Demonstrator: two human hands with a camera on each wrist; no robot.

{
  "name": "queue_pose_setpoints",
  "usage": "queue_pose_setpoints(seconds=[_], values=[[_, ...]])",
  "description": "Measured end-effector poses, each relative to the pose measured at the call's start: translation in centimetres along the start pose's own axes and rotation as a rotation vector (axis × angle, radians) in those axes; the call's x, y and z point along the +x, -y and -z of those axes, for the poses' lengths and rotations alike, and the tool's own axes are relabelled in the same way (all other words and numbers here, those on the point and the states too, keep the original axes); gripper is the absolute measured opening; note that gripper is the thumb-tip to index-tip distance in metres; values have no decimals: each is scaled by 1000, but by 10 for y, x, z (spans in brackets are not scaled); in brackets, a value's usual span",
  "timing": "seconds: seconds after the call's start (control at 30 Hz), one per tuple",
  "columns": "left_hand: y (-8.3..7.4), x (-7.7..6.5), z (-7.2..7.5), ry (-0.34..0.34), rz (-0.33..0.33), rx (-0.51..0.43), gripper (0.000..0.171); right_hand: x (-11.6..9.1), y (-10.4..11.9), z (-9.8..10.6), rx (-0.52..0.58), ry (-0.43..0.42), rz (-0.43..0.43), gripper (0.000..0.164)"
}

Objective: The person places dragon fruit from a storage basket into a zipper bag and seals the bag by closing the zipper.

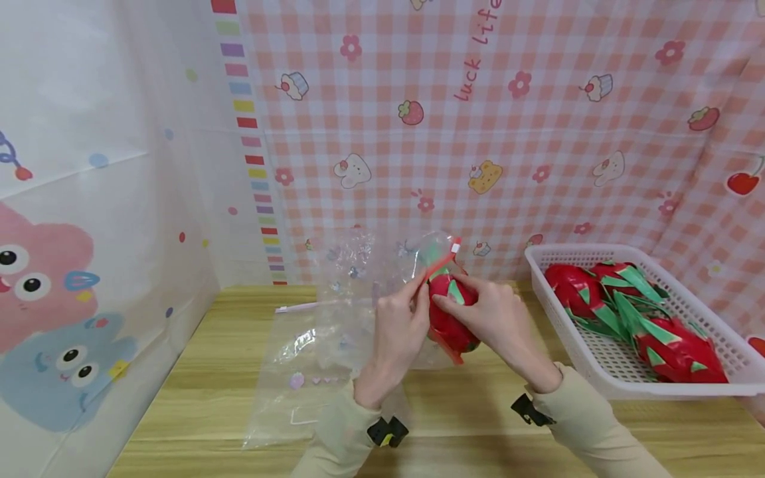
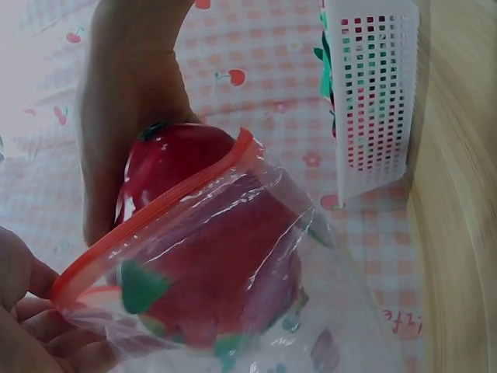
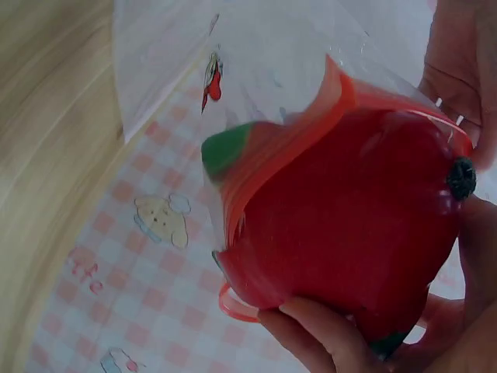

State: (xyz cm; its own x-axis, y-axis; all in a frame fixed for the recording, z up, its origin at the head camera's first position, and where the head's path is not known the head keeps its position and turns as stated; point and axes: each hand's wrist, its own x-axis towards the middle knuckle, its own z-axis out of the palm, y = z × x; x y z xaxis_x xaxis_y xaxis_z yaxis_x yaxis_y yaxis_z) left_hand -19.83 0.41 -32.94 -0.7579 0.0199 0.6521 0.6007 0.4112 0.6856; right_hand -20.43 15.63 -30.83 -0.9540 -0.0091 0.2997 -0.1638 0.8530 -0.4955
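A red dragon fruit with green scales is partly inside a clear zip bag with an orange-red zip edge. My left hand pinches the mouth of this bag at one side. On the other side, my right hand grips the dragon fruit. Its dark end and much of its red skin show outside the opening in the right wrist view, while the rest shows through the plastic. A white slider sits at the far end of the zip.
Another clear bag with a pale purple zip lies flat on the wooden table, left of my hands. At right stands a white perforated basket holding three dragon fruits. Patterned cloth hangs behind and at both sides.
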Motion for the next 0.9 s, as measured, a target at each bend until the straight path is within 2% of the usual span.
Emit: queue_pose_setpoints(seconds=[0.17, 0.27, 0.4, 0.6, 0.9], values=[[1, -2, -1, -17, 21, 40, 31, 5, -4, 4, 95, 63, -52, 61], [2, -5, -2, -11, 43, 55, 31, 8, -6, 11, 170, 131, -95, 61], [3, -6, -1, -6, 66, 41, 32, 13, -8, 19, 267, 224, -147, 68], [9, -4, -2, -8, 107, 37, 29, 20, -15, 28, 454, 324, -247, 67], [15, -4, -4, 12, 97, 73, 30, 25, -27, 31, 589, 430, -288, 77]])
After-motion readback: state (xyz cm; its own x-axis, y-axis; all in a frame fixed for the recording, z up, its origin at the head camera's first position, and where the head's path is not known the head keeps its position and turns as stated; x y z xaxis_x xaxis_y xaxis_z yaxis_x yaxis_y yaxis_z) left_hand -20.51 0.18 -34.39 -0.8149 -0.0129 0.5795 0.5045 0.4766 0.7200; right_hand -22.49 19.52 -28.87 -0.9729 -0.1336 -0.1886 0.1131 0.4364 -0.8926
